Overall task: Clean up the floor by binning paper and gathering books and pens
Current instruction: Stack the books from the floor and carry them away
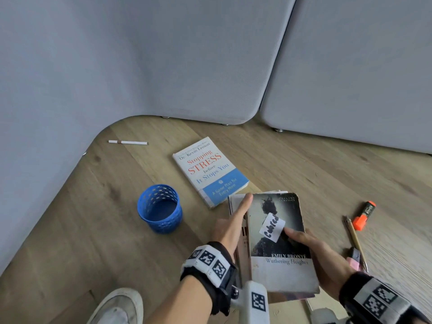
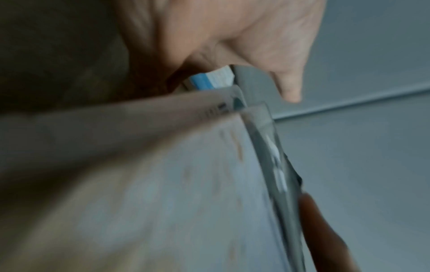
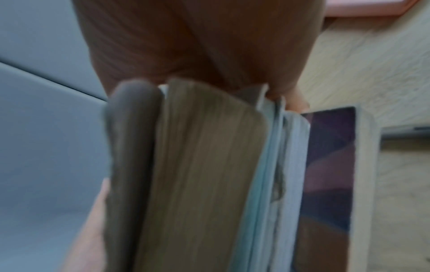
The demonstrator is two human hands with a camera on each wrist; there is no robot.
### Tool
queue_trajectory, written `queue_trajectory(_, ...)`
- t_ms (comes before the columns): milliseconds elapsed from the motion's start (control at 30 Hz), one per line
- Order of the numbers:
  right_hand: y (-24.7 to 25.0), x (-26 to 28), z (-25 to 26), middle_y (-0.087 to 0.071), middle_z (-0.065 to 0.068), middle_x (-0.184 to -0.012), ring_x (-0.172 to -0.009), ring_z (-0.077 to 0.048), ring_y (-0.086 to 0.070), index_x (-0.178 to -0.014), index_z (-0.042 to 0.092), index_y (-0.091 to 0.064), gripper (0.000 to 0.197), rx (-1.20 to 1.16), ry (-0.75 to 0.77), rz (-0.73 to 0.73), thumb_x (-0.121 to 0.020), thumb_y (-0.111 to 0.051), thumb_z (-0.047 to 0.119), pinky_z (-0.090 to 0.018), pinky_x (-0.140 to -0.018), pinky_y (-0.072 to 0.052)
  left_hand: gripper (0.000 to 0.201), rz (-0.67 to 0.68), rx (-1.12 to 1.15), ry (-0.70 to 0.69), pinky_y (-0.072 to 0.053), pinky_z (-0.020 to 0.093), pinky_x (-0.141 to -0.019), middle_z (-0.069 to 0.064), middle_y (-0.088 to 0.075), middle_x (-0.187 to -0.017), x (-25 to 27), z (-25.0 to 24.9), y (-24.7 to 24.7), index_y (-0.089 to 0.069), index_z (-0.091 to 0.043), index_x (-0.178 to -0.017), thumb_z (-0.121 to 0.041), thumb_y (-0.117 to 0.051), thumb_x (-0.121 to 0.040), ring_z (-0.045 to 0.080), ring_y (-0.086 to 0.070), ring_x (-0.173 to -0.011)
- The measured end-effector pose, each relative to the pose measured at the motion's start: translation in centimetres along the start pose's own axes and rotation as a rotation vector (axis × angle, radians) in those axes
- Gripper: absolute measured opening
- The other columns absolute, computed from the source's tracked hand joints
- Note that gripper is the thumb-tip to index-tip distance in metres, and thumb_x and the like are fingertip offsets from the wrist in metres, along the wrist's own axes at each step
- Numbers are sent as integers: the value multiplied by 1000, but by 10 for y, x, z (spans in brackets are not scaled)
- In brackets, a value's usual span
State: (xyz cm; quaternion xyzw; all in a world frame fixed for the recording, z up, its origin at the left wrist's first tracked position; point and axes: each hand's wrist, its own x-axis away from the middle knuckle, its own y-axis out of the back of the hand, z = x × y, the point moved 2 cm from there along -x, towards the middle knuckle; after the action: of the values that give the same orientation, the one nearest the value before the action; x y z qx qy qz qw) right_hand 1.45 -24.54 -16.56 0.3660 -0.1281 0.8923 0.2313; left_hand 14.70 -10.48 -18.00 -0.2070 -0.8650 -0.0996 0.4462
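Observation:
Both hands hold a stack of books (image 1: 278, 265) above the floor, a dark "Wuthering Heights" paperback on top. My left hand (image 1: 236, 220) grips the stack's left edge, thumb lying along the cover. My right hand (image 1: 311, 249) grips the right edge, thumb on the cover. The right wrist view shows the page edges of the stack (image 3: 204, 174) below my right hand (image 3: 197, 46). A white-and-blue book (image 1: 210, 171) lies flat on the floor just beyond. A blue mesh pen cup (image 1: 159, 209) stands to the left. A white pen (image 1: 128, 142) lies farther back.
An orange highlighter (image 1: 364, 215), a pencil (image 1: 355, 242) and a small pink-and-black item (image 1: 354, 258) lie on the wooden floor to the right. Grey sofa sections (image 1: 187, 66) wall in the back and left. My white shoe (image 1: 117, 307) is at the bottom left.

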Motion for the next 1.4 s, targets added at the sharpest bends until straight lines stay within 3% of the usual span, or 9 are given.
queue_trajectory(167,1,1,11,-69,-22,-107,-95,-44,-67,-124,15,-45,79,-22,66,-25,-59,-85,37,-51,-78,-56,136,139,-59,-29,-32,49,-110,4,-48,-142,8,2,-5,-46,-20,-139,-88,-73,-25,26,-42,-131)
queue_trajectory(367,-24,6,21,-69,-26,-104,-85,-39,-68,-114,2,-63,53,-44,31,13,-75,-73,38,-40,-68,-57,119,-11,-223,-177,-44,46,-102,3,-30,-136,3,0,-16,-46,-27,-133,-85,-68,-31,26,-39,-130)
queue_trajectory(467,-32,10,16,-70,-25,-104,-84,-36,-69,-112,-1,-66,58,-28,-67,17,-73,-72,43,-38,-71,-57,122,-42,-144,-141,-56,42,-85,7,-50,-127,2,5,-9,-54,-20,-123,-87,-70,-22,26,-60,-108)
queue_trajectory(633,-37,19,15,-71,-23,-102,-82,-33,-70,-100,1,-72,42,-40,-97,52,-78,-66,37,-37,-74,-55,123,-179,-293,-98,-38,47,-106,9,-38,-138,16,10,-3,-43,-17,-136,-90,-59,-38,27,-36,-131)
queue_trajectory(833,-51,26,17,-71,-24,-103,-87,-36,-69,-107,2,-70,61,104,-59,20,-62,-78,42,-41,-84,-54,118,-28,-29,-100,-54,43,-89,0,-63,-119,12,20,5,-60,-34,-119,-88,-72,-15,23,-64,-106)
queue_trajectory(1000,-50,33,30,-70,-26,-99,-82,-40,-70,-119,1,-56,85,213,-46,-10,-51,-85,44,-40,-68,-57,92,213,144,-174,-56,40,-88,1,-72,-107,28,20,18,-64,-30,-112,-80,-79,-36,20,-70,-97)
queue_trajectory(1133,-41,38,65,-69,-30,-98,-79,-47,-68,-119,5,-53,89,281,101,21,-43,-88,37,-48,-68,-57,75,300,168,-348,-50,37,-98,-4,-61,-125,35,8,16,-64,-45,-112,-82,-74,-47,14,-65,-107)
queue_trajectory(1267,-53,30,130,-71,-27,-83,-57,-35,-67,-102,1,-64,59,235,232,159,-53,-76,32,-35,-47,-55,68,140,143,-637,-44,34,-104,-17,-43,-129,36,-40,24,-54,-57,-113,-82,-69,-52,3,-49,-120)
queue_trajectory(1400,-73,-21,167,-71,-21,-83,-61,-31,-67,-88,6,-70,46,167,190,215,-56,-77,37,-35,-56,-57,67,-103,113,-722,-44,34,-102,-19,-44,-120,7,-88,41,-50,-55,-108,-88,-61,-51,4,-48,-117)
